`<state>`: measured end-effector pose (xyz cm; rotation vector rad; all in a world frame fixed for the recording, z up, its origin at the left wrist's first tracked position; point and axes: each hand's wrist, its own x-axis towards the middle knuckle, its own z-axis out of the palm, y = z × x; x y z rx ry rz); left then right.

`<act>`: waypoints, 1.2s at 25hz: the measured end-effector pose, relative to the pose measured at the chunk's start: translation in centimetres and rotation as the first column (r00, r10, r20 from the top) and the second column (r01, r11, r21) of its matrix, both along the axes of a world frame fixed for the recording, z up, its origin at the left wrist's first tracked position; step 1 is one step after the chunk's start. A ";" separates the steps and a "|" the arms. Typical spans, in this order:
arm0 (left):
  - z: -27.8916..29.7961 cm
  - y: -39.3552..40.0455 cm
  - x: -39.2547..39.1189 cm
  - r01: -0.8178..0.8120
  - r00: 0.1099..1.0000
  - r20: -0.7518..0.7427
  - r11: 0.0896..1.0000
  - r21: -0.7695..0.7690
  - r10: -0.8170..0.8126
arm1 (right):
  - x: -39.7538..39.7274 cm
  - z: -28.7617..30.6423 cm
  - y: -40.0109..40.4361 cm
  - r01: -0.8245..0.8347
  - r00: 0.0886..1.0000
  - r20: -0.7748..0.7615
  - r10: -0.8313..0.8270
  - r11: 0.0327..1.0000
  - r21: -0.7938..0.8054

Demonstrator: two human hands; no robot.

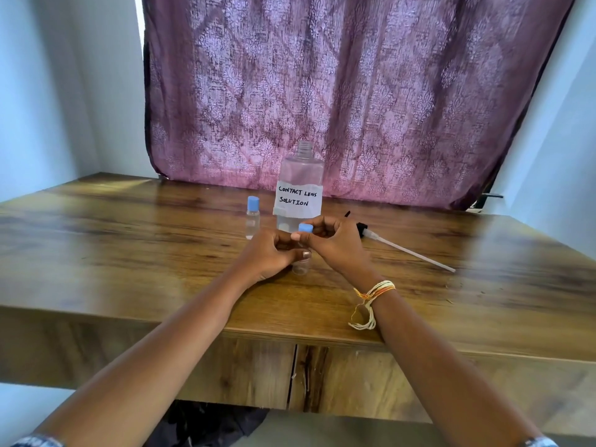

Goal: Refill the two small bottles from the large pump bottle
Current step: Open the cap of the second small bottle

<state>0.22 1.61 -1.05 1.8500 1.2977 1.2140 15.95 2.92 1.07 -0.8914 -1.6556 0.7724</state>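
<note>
A large clear bottle (301,175) labelled "contact lens solution" stands open-necked at the table's middle, its pump removed. The black pump with its long white tube (403,248) lies on the table to the right. One small clear bottle (252,221) with a blue cap stands left of the large bottle. A second small bottle (301,267) stands in front, gripped around its body by my left hand (269,256). My right hand (335,243) pinches its blue cap (305,228) at the top of that bottle.
The wooden table (129,253) has a front edge near me with a drawer seam below. A purple patterned curtain (338,91) hangs behind the bottles. Pale walls stand on both sides.
</note>
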 end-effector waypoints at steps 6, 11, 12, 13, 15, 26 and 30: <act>0.0 0.0 0.2 0.001 1.000 -0.014 1.000 0.019 -0.001 | 0.1 -0.3 0.3 -0.023 0.999 0.023 0.022 0.999 0.048; 0.0 -0.2 -0.1 0.037 0.999 0.016 0.999 0.000 -0.037 | 0.3 -0.2 0.3 -0.111 0.993 0.038 0.109 0.993 0.049; 0.0 -0.2 -0.1 0.038 0.999 0.023 0.999 -0.003 -0.038 | 0.3 -0.2 0.3 -0.128 0.991 0.030 0.127 0.991 0.038; 0.1 -0.4 0.0 0.042 0.998 0.036 0.999 -0.008 -0.042 | 0.2 -0.2 0.2 -0.150 0.989 0.016 0.150 0.988 0.018; 0.2 -0.5 0.1 0.038 0.998 0.057 0.999 -0.010 -0.038 | 0.0 -0.2 0.0 -0.152 0.988 0.022 0.152 0.988 -0.006; 0.6 -1.2 0.4 0.058 0.992 0.118 0.998 -0.039 -0.053 | 0.3 0.3 -0.2 -0.083 0.995 -0.059 0.083 0.996 -0.008; 0.2 -0.8 0.3 0.059 0.992 0.117 0.998 -0.029 -0.055 | 0.4 0.3 0.0 -0.139 0.984 -0.119 0.135 0.990 -0.028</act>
